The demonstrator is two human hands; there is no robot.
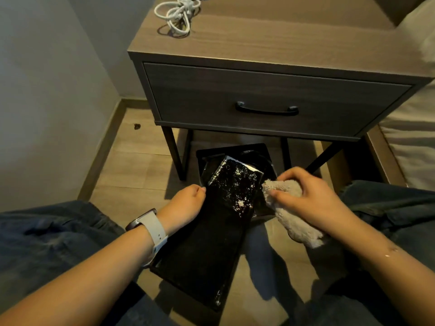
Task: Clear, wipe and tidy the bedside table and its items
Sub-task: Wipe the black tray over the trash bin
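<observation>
Left hand (188, 200), fingers curled, grips the left edge of the flat black rectangular tray (211, 231), tilting it over a black square bin (235, 151) below the grey wooden bedside table (270, 43). Right hand (313, 196), fingers bent, clutches a fluffy beige cloth (292, 215) beside the tray's right edge. White crumbs speckle the tray's far end.

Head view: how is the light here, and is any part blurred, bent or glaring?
Head view: dim, warm light; the floor under the table lies in shadow. Wide-angle bending curves the table edges. The right hand and cloth look slightly blurred. White specks and small glints show on the black tray, held by the left hand. The cable casts a soft shadow.
</observation>
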